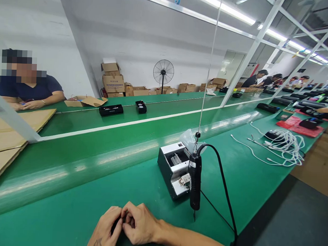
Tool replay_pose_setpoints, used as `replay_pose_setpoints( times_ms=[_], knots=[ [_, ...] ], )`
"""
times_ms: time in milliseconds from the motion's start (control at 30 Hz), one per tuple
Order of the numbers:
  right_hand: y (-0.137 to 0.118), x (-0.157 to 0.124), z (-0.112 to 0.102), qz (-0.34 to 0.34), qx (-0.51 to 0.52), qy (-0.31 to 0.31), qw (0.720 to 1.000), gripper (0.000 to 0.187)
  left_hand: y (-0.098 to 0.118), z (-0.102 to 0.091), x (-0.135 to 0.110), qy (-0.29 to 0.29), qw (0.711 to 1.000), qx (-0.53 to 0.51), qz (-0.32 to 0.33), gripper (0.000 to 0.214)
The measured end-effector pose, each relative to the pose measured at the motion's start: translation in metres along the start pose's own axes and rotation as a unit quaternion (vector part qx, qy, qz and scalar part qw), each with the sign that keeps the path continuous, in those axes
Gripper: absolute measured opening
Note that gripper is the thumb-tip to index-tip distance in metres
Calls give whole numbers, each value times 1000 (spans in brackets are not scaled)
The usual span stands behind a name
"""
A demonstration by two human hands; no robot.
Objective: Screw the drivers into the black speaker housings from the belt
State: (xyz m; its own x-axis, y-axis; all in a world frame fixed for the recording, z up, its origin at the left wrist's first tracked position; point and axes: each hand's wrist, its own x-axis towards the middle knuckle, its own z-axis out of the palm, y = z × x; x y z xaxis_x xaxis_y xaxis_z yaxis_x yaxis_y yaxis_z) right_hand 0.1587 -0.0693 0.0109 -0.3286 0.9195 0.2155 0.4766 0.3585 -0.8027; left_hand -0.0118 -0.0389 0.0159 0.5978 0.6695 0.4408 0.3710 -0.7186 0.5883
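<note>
My left hand [106, 225] and my right hand [139, 222] rest together on the green bench [69, 213] at the near edge. The fingers of both are curled and pressed against each other, pinching something too small to name. To the right, a black electric screwdriver [195, 181] hangs upright from a cord just above the bench. Behind it sits a grey metal box device [173, 170] with an open top. Neither hand touches these.
A green conveyor belt [112, 142] runs across with two black units [111, 109] on its far side. White cables [281, 145] lie at right. A seated person [28, 86] is at left, cardboard sheets [7, 132] nearby. Boxes and a fan [163, 74] stand at the wall.
</note>
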Motion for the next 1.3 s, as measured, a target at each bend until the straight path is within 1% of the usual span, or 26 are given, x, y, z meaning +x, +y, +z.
replay_pose_setpoints(
  times_ms=[233, 533, 833, 967, 1133, 1300],
  knots=[
    [2, 1, 2, -5, -18, -5, 1000, 33, 1, 0, 1, -4, 1000, -11, -29, 36],
    [0, 1, 0, 0, -25, -10, 1000, 34, -1, 2, 0, 1, 999, -19, -30, 38],
    [1, 1, 1, -5, -12, 2, 1000, 32, 4, -1, 2, -3, 999, -18, -26, 38],
    [-1, 1, 0, -1, -19, -4, 1000, 31, 2, -1, 0, -4, 1000, -15, -27, 41],
    [-1, 1, 0, -1, -13, -2, 1000, 30, -2, 1, -1, 2, 1000, -11, -14, 37],
    [0, 1, 0, 0, -5, -1, 1000, 31, 0, 1, 0, -9, 999, -14, -31, 39]
  ],
)
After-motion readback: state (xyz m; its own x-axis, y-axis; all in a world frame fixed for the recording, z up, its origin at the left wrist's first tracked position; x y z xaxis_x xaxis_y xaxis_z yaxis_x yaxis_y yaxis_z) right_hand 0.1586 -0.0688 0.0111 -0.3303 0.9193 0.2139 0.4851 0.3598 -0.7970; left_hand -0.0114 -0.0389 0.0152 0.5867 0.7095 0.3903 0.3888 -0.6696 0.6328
